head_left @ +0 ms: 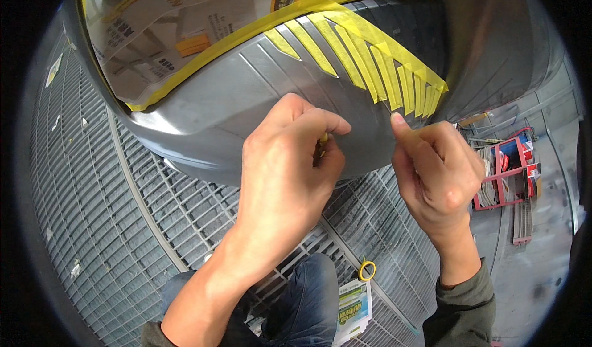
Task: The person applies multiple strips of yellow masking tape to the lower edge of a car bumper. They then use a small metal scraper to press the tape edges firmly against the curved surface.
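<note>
A grey, curved vehicle panel (216, 110), most likely a bumper, fills the upper middle. Strips of yellow masking tape (361, 57) run slantwise over its ribbed part, overlapping toward the upper right. My left hand (287, 156) is curled in front of the bare grey surface. A small yellow object (323, 139) shows between its thumb and forefinger; most of it is hidden in the fist. My right hand (438, 165) is closed, its thumb tip at the lower end of a tape strip. What it pinches, if anything, is hidden.
Printed masking paper (179, 39) edged with yellow tape covers the panel's upper left. Below lies a metal grating floor (92, 156). A yellow tape roll (367, 270) and printed sheets (354, 310) are by my knee. A red-framed rack (505, 171) of supplies stands at right.
</note>
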The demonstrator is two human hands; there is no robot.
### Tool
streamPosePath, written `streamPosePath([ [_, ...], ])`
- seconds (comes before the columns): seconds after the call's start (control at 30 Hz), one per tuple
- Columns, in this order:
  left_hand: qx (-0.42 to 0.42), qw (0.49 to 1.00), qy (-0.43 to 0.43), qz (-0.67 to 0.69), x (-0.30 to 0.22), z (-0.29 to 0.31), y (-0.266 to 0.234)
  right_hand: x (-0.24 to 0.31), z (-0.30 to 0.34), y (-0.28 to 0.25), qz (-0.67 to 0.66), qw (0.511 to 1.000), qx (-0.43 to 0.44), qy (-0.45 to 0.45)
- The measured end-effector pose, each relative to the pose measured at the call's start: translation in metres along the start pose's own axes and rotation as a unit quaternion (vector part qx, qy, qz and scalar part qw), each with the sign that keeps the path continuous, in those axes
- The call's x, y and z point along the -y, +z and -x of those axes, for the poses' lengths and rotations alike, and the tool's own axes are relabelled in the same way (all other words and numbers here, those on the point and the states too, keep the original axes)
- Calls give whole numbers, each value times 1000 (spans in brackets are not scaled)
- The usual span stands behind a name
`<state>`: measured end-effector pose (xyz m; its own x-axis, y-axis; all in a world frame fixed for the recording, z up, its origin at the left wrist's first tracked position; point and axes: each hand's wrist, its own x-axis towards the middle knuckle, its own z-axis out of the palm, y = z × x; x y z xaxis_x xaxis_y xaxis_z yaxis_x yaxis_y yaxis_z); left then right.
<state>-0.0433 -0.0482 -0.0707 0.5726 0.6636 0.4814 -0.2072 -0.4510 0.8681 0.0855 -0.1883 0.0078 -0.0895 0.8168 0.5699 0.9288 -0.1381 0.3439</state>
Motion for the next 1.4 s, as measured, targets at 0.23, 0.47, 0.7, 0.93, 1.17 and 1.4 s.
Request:
streamPosePath([
  [0.23,2,1000,6,-24,-2,0,1,-7,1,-2,13,999,-16,-28],
  [0.47,16,999,-15,-43,-7,0,-2,-29,6,7,35,991,-65,-111],
  [0.7,11,999,-12,-46,-6,-1,1,-36,7,5,51,986,-55,-148],
  [0.93,10,999,-22,-40,-6,0,0,-35,1,-4,52,987,-15,-150],
  [1.17,10,999,-18,-47,-6,-1,1,-40,0,-7,49,986,-11,-156],
  [1.4,15,999,-22,-41,-6,-2,2,-43,-1,-9,48,986,-3,-158],
])
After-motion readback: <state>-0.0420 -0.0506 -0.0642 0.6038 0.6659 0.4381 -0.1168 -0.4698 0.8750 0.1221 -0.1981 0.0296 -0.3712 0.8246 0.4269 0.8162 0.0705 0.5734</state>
